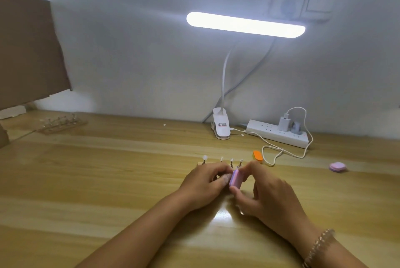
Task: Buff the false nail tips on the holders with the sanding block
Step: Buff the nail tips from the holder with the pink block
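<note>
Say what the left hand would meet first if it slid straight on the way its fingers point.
The pink sanding block pinched by the right hand, almost at once. The fingertips of the left hand seem to touch it or sit just short of it, though depth is unclear here.

You have one wide-angle head view: it looks forward and down over the desk (pixel 86 170), close in, facing the wall (pixel 129 62).
</note>
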